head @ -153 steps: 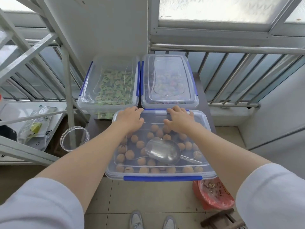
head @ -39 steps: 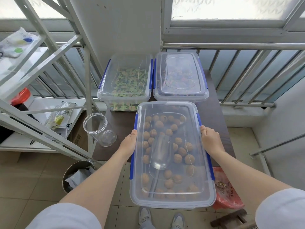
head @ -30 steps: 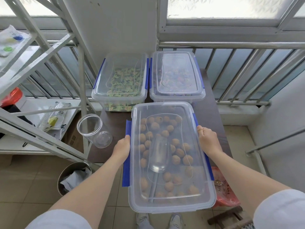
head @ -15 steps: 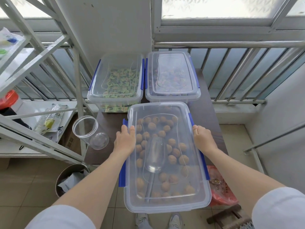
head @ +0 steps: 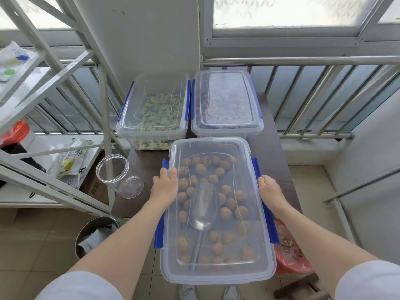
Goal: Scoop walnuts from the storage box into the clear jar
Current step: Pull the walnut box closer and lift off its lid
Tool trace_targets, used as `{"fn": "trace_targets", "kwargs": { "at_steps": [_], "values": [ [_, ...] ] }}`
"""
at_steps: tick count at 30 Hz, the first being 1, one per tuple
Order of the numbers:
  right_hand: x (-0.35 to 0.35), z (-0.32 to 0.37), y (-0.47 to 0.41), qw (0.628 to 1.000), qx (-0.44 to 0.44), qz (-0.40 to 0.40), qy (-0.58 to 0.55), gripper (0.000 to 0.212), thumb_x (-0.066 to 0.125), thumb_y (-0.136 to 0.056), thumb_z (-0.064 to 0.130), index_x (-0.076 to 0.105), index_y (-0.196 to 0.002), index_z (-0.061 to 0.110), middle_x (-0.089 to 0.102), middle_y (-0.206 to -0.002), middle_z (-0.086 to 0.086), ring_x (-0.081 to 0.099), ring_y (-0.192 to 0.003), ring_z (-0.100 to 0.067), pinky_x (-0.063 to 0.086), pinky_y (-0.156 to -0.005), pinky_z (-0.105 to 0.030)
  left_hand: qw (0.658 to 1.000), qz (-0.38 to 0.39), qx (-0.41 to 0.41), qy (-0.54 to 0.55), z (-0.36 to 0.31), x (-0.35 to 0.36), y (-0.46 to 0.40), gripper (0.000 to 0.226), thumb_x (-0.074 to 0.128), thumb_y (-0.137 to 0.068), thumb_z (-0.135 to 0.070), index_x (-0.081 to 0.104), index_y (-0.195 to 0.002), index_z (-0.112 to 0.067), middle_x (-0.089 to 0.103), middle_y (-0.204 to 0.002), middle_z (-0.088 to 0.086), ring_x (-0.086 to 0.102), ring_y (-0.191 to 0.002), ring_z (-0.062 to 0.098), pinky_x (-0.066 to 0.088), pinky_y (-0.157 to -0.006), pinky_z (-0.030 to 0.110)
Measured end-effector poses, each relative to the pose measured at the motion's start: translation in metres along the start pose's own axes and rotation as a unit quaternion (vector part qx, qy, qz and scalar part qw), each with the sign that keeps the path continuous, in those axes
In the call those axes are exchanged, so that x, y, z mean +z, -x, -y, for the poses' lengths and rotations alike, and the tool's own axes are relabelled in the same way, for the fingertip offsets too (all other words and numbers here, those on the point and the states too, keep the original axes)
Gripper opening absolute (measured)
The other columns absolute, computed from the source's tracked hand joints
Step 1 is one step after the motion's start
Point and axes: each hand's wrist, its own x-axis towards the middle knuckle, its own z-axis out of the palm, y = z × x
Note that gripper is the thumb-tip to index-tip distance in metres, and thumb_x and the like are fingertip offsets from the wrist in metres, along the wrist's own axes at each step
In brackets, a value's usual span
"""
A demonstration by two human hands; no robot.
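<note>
The clear storage box [head: 216,271] of walnuts [head: 226,189] lies lengthwise on the dark table, its near end hanging over the edge. Its clear lid is on, and both blue side latches [head: 159,230] stand flipped outward. A metal scoop [head: 203,206] rests among the nuts under the lid. My left hand [head: 165,187] grips the lid's left edge with fingers on top. My right hand [head: 269,191] holds the right rim beside the other latch. The clear jar [head: 119,176] stands empty and uncapped on the table's left corner.
Two more lidded boxes sit at the back, one with green sweets [head: 151,113] and one with mixed sweets [head: 227,105]. A white metal shelf frame [head: 104,105] crowds the left. On the floor are a metal bin [head: 95,234] and a red bag [head: 290,252].
The box was turned lengthwise and pulled toward me. The left latch swung open, then the right one. My left hand shifted from the latch up onto the lid's edge.
</note>
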Motion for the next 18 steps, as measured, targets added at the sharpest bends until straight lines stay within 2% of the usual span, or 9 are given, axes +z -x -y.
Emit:
{"fn": "trace_targets", "kwargs": {
  "at_steps": [2,5,7,9,11,13,16,18],
  "values": [
    [-0.002,0.001,-0.001,1.000,0.000,0.007,0.013,0.031,0.033,-0.097,0.016,0.039,-0.067,0.009,0.045,-0.067,-0.008,0.040,-0.065,-0.023,0.028,-0.055,-0.034,1.000,0.004,0.005,-0.003,-0.001,-0.001,-0.001,0.052,0.016,-0.099,-0.053,0.039,-0.125,-0.015,0.041,-0.129,0.020,0.046,-0.114,0.039,0.036,-0.097,0.048],
    [-0.013,0.009,-0.009,0.993,0.012,0.021,0.114,0.031,0.035,-0.096,0.013,0.047,-0.068,0.008,0.053,-0.072,-0.010,0.050,-0.074,-0.029,0.034,-0.056,-0.034,1.000,0.004,0.006,-0.008,-0.003,-0.001,-0.001,0.055,0.017,-0.099,-0.053,0.039,-0.130,-0.013,0.042,-0.130,0.019,0.048,-0.111,0.035,0.038,-0.095,0.047],
    [-0.015,0.013,-0.013,0.985,0.018,0.009,0.172,0.024,0.037,-0.094,0.012,0.060,-0.093,0.006,0.061,-0.095,-0.014,0.057,-0.092,-0.035,0.042,-0.069,-0.036,1.000,-0.002,0.007,-0.018,-0.004,-0.002,-0.001,0.059,0.018,-0.099,-0.052,0.040,-0.135,-0.010,0.040,-0.133,0.019,0.047,-0.111,0.032,0.037,-0.092,0.045],
    [-0.012,0.019,-0.011,0.982,-0.015,-0.034,0.185,0.028,0.040,-0.094,0.012,0.058,-0.115,0.007,0.061,-0.114,-0.015,0.056,-0.103,-0.033,0.039,-0.074,-0.035,0.998,-0.026,0.014,-0.063,-0.006,-0.005,-0.002,0.062,0.020,-0.099,-0.050,0.043,-0.136,-0.006,0.038,-0.136,0.021,0.042,-0.119,0.034,0.034,-0.096,0.045],
    [-0.008,0.029,-0.007,0.988,-0.060,-0.051,0.135,0.024,0.040,-0.096,0.017,0.060,-0.105,0.009,0.064,-0.109,-0.014,0.054,-0.090,-0.029,0.035,-0.070,-0.033,0.989,-0.058,0.029,-0.136,-0.008,-0.009,-0.002,0.060,0.021,-0.099,-0.047,0.052,-0.129,-0.004,0.040,-0.135,0.019,0.036,-0.123,0.035,0.032,-0.099,0.044],
    [-0.005,0.039,-0.006,0.992,-0.057,-0.035,0.104,0.023,0.041,-0.096,0.025,0.058,-0.088,0.012,0.065,-0.096,-0.012,0.052,-0.081,-0.027,0.034,-0.065,-0.034,0.980,-0.067,0.029,-0.187,-0.012,-0.012,-0.002,0.060,0.021,-0.099,-0.045,0.054,-0.128,-0.004,0.042,-0.133,0.019,0.036,-0.122,0.035,0.032,-0.098,0.044],
    [-0.003,0.047,-0.003,0.992,-0.033,-0.016,0.122,0.029,0.045,-0.092,0.034,0.049,-0.073,0.012,0.059,-0.081,-0.009,0.052,-0.076,-0.030,0.035,-0.061,-0.034,0.978,-0.048,0.020,-0.203,-0.019,-0.012,0.001,0.062,0.021,-0.100,-0.046,0.050,-0.131,-0.001,0.047,-0.131,0.021,0.044,-0.120,0.038,0.036,-0.094,0.044],
    [-0.001,0.051,0.000,0.989,-0.032,-0.021,0.143,0.032,0.049,-0.090,0.036,0.045,-0.068,0.013,0.057,-0.078,-0.009,0.053,-0.075,-0.031,0.037,-0.062,-0.034,0.979,-0.044,0.024,-0.197,-0.024,-0.013,0.001,0.062,0.022,-0.100,-0.046,0.050,-0.130,0.001,0.051,-0.130,0.022,0.048,-0.118,0.039,0.039,-0.092,0.043]
  ]
}}
